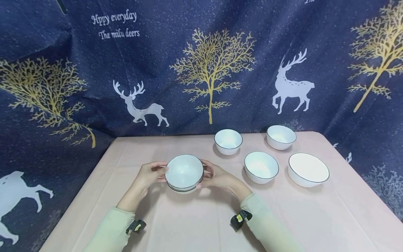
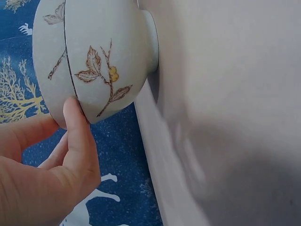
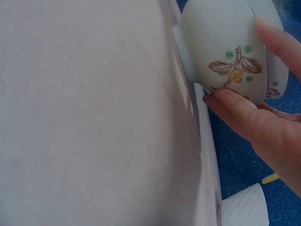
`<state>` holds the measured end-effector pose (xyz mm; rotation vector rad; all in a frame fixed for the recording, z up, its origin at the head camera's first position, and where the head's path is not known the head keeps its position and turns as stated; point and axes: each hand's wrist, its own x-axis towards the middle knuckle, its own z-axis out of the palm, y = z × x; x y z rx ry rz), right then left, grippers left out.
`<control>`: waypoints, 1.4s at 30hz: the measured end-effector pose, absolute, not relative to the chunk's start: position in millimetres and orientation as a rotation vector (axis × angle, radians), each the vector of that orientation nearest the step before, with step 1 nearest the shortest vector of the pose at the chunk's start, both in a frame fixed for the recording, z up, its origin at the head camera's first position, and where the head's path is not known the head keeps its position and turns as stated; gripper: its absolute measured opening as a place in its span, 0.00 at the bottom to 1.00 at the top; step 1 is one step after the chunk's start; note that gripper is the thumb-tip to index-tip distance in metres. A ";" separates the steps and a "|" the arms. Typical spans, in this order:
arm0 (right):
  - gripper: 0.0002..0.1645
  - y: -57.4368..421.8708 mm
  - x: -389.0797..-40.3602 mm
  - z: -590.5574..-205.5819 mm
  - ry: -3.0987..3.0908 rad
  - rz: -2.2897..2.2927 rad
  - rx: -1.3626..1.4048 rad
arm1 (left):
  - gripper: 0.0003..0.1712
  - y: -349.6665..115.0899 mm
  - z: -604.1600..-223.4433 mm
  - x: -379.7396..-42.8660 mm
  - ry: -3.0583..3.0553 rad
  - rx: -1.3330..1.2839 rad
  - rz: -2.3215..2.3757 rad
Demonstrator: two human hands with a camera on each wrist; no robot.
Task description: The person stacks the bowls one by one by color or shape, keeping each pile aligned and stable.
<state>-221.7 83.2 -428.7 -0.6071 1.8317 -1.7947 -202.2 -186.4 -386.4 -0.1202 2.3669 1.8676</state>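
Two nested white bowls (image 1: 184, 171) with dark rims are held between both hands over the left middle of the table. My left hand (image 1: 153, 174) grips their left side, thumb near the upper rim. On the opposite side, my right hand (image 1: 219, 177) grips them with thumb and fingers spread along the wall. In the left wrist view, the lower bowl (image 2: 101, 42) shows brown leaves and yellow berries, with a fingertip at its rim. The right wrist view shows the foot of the lower bowl (image 3: 221, 42) close to the tablecloth, fingers against its patterned wall.
Several white bowls stand on the right: a small bowl (image 1: 228, 141) at the back, a back-right bowl (image 1: 281, 137), a ribbed bowl (image 1: 261, 167) in front, and a larger bowl (image 1: 308, 170) farthest right. A pink cloth (image 1: 195, 224) covers the table; a dark-blue curtain (image 1: 189, 105) hangs behind.
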 end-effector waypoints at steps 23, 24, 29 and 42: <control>0.57 83.4 -221.8 -417.3 2.022 -1.685 -0.629 | 0.22 -170.7 -384.7 -189.4 2.449 -0.186 1.836; 0.56 84.1 -221.6 -416.4 2.033 -1.677 -0.633 | 0.22 -169.9 -384.3 -188.9 2.449 -0.194 1.838; 0.51 88.1 -220.9 -413.5 2.094 -1.639 -0.636 | 0.23 -165.6 -381.6 -186.5 2.442 -0.234 1.844; 0.37 96.9 -221.8 -409.1 2.180 -1.616 -0.677 | 0.28 -153.6 -372.9 -179.7 2.409 -0.227 1.943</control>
